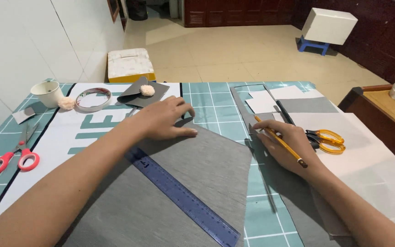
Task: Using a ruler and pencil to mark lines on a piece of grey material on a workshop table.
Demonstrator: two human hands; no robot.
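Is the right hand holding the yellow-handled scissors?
No, the right hand grips a yellow pencil in its fingers, while the yellow-handled scissors lie apart on the white paper beside it.

Two forearms in view, both bare from the lower frame edge up to the wrists; no sleeve edge shows anywhere along them. Left hand [165, 120]: no ring, no glove, no watch or band at the wrist. Nails short and unpainted on the fingers that show. Right hand [289, 144]: likewise bare, no ring visible, wrist plain. Both arms slender, with no marks, tape or bandage to be seen. Upper arms and the rest of the body lie outside the frame.
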